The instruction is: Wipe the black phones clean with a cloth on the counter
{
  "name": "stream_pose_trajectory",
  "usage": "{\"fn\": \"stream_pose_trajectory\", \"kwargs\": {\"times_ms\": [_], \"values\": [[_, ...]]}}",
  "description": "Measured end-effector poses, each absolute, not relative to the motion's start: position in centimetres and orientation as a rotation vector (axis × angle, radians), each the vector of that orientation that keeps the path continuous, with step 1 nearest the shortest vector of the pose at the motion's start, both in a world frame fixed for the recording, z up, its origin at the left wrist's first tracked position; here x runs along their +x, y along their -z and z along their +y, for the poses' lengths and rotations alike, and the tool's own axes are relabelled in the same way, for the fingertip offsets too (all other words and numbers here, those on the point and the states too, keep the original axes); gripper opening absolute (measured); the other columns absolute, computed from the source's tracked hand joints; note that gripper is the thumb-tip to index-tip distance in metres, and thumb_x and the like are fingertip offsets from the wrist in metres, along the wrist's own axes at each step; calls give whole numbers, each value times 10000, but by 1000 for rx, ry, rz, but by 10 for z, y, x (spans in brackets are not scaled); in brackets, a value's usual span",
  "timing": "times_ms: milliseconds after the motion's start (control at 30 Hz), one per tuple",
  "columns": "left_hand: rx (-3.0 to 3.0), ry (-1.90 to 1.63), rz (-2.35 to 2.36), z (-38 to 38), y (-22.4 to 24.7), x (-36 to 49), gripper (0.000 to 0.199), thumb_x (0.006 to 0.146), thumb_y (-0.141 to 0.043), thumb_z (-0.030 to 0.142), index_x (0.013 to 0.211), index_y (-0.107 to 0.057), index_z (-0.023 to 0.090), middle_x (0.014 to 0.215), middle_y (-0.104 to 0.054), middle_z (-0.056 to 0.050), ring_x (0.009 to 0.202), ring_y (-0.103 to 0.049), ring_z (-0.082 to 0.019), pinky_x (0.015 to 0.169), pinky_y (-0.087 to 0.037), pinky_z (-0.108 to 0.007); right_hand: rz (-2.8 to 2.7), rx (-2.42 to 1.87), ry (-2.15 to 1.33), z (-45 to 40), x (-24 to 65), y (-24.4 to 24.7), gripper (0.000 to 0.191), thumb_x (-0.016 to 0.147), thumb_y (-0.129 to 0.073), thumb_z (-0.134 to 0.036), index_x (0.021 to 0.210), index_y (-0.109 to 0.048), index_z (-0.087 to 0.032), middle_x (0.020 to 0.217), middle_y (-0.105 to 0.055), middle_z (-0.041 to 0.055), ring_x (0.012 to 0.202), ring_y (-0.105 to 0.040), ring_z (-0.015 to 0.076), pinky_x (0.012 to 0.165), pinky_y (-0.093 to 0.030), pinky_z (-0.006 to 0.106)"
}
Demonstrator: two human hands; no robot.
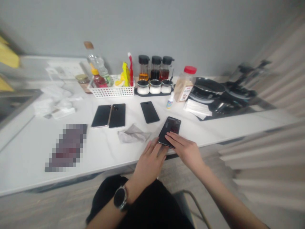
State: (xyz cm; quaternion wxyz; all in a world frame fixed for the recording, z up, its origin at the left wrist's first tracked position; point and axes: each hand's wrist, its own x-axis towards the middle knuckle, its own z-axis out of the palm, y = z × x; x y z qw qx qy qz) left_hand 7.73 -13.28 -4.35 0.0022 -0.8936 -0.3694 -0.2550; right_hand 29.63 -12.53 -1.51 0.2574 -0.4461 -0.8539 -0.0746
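A black smartphone [170,123] lies aslant near the counter's front edge, its glossy surface showing reflections. My right hand [187,149] rests on its lower right part, fingers stretched out flat across the surface; the thumb is hard to see. At the phone's lower left corner is my left hand [151,159], fingers spread and fingertips at the edge; whether they press on it I cannot tell. A crumpled grey cloth [133,134] lies left of the phone. Behind them are another dark phone [149,112] and two phones side by side, one left [101,115] and one right [117,115].
On the white counter [107,156], a pixelated flat item [68,149] lies left. Along the wall stand a white basket [111,91], condiment jars [155,87], a small bottle [170,101] and a red-lidded jar [184,86]. Napkins [197,108] and a pan [208,87] are right.
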Motion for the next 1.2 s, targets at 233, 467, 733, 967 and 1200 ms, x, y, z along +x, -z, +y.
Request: {"fn": "stream_pose_trajectory", "kwargs": {"times_ms": [233,467,733,967,1200], "values": [[-2854,793,-1216,-134,44,72,457,1002,-610,155,1455,-607,216,1462,-561,-197,1390,-637,-351,1190,-542,-553,-2176,-1242,17,-118,293,27,449,1060,-651,-293,1508,-653,-254,1484,-717,86,1354,-713,259,1164,-603,424],[-2829,838,-1265,-135,41,70,469,974,-645,136,1429,-576,223,1440,-514,-193,1362,-635,-349,1034,-649,-482,-2098,-1216,-58,-121,290,28,450,1002,-747,-351,1440,-708,-259,1425,-754,98,1320,-736,296,1124,-640,482],[-2677,986,-1367,-134,46,75,349,991,-719,312,1281,-616,147,1399,-578,-224,1258,-716,-358,953,-683,-455,-1757,-1284,-223,-80,329,20,282,1037,-678,-351,1285,-794,-283,1295,-819,68,1237,-778,268,1172,-594,503],[-2603,1088,-1413,-129,47,78,249,978,-752,329,1152,-653,180,1417,-632,-202,1180,-769,-326,846,-714,-403,-2186,-1236,-587,-29,374,27,789,962,-760,-498,1657,-457,-279,1684,-518,146,1563,-506,323,1319,-366,586],[-2538,1247,-1405,-128,50,76,217,978,-757,376,1046,-656,196,1338,-725,-152,1055,-810,-262,856,-715,-377,-2273,-1182,-587,-25,377,29,862,849,-874,-536,1612,-529,-329,1586,-545,130,1480,-566,334,1258,-465,543]]}}
